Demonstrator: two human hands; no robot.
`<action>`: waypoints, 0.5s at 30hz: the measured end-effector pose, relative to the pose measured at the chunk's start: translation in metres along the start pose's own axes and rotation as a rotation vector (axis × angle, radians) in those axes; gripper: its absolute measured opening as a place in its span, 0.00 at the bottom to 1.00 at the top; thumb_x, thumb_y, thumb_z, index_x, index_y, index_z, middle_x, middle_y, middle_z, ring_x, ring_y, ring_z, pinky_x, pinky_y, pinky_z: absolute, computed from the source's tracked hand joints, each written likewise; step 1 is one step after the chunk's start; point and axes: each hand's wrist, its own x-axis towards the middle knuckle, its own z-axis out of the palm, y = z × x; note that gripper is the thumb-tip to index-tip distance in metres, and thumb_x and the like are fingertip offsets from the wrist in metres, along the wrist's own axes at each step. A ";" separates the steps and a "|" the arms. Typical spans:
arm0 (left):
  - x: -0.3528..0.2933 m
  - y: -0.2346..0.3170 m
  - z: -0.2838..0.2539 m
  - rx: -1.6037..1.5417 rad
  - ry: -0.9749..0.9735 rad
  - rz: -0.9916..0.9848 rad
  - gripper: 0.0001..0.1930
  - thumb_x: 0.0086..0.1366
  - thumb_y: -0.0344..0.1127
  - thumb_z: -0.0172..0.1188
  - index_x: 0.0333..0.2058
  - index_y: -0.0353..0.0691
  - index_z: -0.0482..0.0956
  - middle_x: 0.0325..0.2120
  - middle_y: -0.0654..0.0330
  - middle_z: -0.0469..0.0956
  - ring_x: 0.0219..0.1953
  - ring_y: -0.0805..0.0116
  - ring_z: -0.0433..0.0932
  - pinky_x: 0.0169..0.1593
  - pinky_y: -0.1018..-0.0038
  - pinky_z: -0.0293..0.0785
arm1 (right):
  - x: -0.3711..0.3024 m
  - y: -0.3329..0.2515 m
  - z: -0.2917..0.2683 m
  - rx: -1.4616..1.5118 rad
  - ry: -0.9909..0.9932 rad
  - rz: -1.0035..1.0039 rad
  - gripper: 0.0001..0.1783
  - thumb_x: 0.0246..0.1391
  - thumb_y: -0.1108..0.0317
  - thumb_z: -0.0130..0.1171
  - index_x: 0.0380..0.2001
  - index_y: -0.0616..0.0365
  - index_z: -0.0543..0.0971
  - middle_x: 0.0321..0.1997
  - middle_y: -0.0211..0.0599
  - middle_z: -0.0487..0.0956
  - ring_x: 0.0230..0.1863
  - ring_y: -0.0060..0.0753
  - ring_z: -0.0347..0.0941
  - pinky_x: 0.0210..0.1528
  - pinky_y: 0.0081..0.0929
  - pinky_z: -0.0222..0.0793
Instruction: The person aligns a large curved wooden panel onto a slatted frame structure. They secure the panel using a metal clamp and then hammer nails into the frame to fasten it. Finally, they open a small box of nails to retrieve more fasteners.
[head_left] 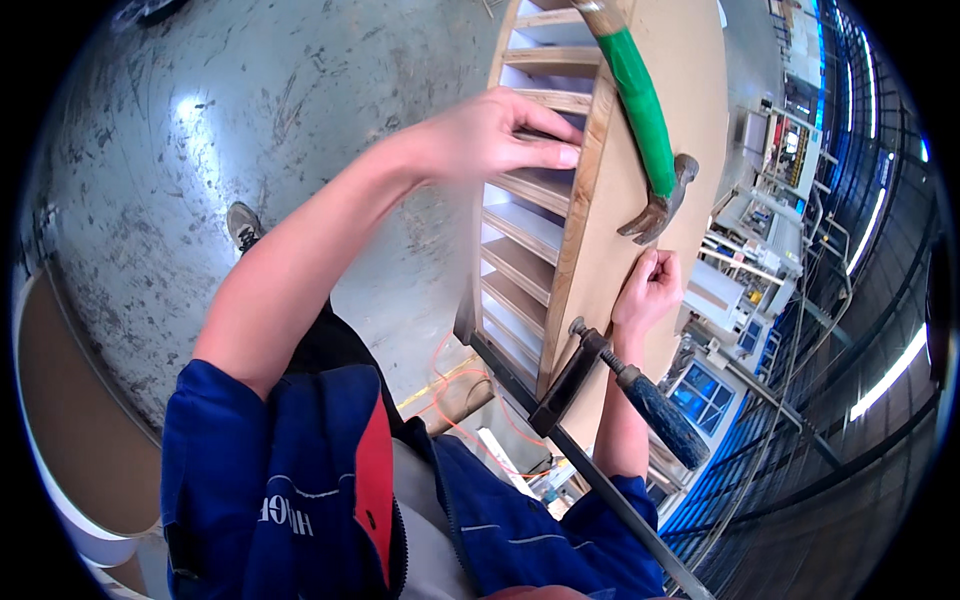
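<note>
1 slatted wooden case (592, 225) spans between the left grip (478, 138), thumb and fingers parted at its slats (523, 266), hold unclear, and the right grip (650, 287), pinched together near 1 hammer (645, 118), contents untellable; it looks heavy, stiff, best held by its solid edges.

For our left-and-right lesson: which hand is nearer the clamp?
Right. The right hand is just past the clamp; the left hand is farther off, by the slotted side.
</note>
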 end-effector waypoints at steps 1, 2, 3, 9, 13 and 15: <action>-0.001 0.000 -0.001 -0.013 0.013 -0.037 0.22 0.71 0.42 0.66 0.57 0.33 0.82 0.51 0.57 0.84 0.53 0.70 0.79 0.62 0.70 0.73 | 0.000 0.000 0.000 -0.012 -0.010 0.036 0.13 0.63 0.73 0.58 0.23 0.61 0.73 0.15 0.24 0.66 0.20 0.14 0.59 0.22 0.22 0.57; 0.001 -0.001 0.001 0.011 0.014 -0.062 0.22 0.71 0.42 0.66 0.57 0.33 0.82 0.51 0.57 0.84 0.53 0.70 0.79 0.62 0.70 0.73 | 0.000 0.003 -0.002 -0.020 -0.014 0.028 0.13 0.63 0.73 0.58 0.23 0.62 0.73 0.15 0.24 0.66 0.20 0.14 0.60 0.22 0.22 0.58; 0.000 -0.001 0.000 0.036 0.019 -0.084 0.22 0.71 0.42 0.66 0.57 0.33 0.82 0.51 0.57 0.84 0.53 0.71 0.79 0.62 0.70 0.73 | 0.000 0.004 -0.001 -0.026 -0.019 0.016 0.13 0.63 0.73 0.58 0.22 0.62 0.73 0.15 0.25 0.66 0.19 0.15 0.60 0.22 0.22 0.58; 0.003 0.003 -0.001 0.039 -0.019 -0.071 0.23 0.71 0.44 0.66 0.57 0.35 0.82 0.52 0.57 0.84 0.54 0.71 0.79 0.63 0.69 0.72 | 0.001 0.009 0.001 -0.028 0.004 -0.017 0.13 0.61 0.73 0.59 0.22 0.63 0.72 0.14 0.29 0.65 0.18 0.19 0.58 0.22 0.27 0.58; -0.004 0.035 -0.003 0.056 0.048 -0.069 0.22 0.69 0.43 0.68 0.56 0.35 0.82 0.51 0.57 0.84 0.53 0.73 0.79 0.62 0.72 0.72 | 0.003 0.003 0.003 -0.029 0.036 -0.038 0.13 0.60 0.73 0.59 0.22 0.63 0.72 0.14 0.29 0.64 0.18 0.19 0.57 0.21 0.28 0.56; -0.022 0.057 0.001 0.147 0.198 -0.119 0.19 0.68 0.42 0.69 0.50 0.35 0.85 0.48 0.58 0.85 0.51 0.74 0.80 0.59 0.72 0.74 | 0.003 0.002 0.002 -0.056 0.000 0.059 0.15 0.64 0.72 0.58 0.23 0.63 0.71 0.18 0.24 0.63 0.24 0.17 0.56 0.26 0.25 0.56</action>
